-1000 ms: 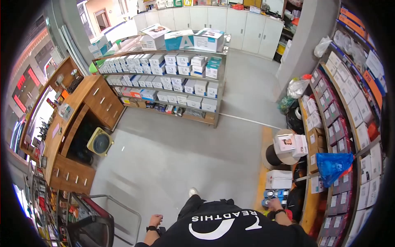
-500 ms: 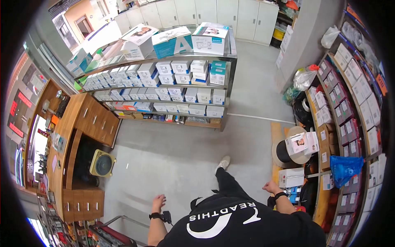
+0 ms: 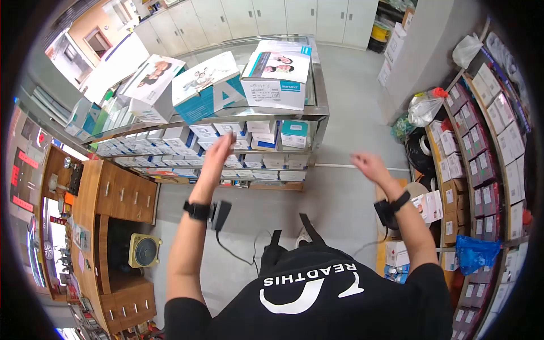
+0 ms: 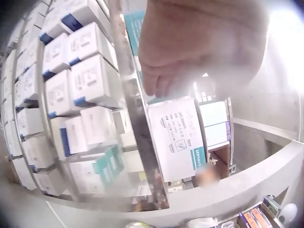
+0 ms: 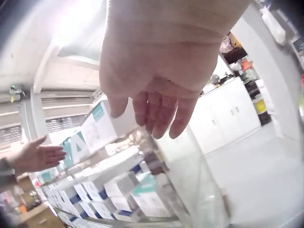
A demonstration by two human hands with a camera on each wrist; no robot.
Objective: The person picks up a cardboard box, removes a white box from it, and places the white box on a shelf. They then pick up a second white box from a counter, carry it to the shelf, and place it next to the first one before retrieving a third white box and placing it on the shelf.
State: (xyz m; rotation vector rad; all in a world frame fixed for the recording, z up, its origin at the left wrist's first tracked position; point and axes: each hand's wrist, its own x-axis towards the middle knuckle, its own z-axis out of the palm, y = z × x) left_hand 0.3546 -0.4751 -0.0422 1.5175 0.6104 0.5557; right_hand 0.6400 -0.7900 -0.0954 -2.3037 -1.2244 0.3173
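Both hands are raised in front of the body and hold nothing. My left hand (image 3: 220, 152) is in front of the glass display shelf (image 3: 317, 122), nearest to a teal and white box (image 3: 192, 105) with a large letter A. The right wrist view shows this left hand (image 5: 39, 156) with fingers extended. My right hand (image 3: 371, 168) is over the floor, to the right of the shelf; in its wrist view the fingers (image 5: 183, 116) hang loosely. On the shelf top stand a white box with a teal corner (image 3: 275, 90) and another white photo box (image 3: 150, 85).
Rows of small white boxes (image 3: 286, 161) fill the tiers below. A wooden desk (image 3: 127, 187) with drawers stands on the left, a yellow-framed fan (image 3: 144, 250) beneath it. Along the right run shelves of cartons (image 3: 470, 113), with a blue plastic bag (image 3: 477, 255) hanging there. White cabinets (image 3: 266, 17) line the back.
The person has stepped forward, and the display shelf now appears closer. Both hands have risen and reached forward, the right one from beside the blue and white items at the lower right.
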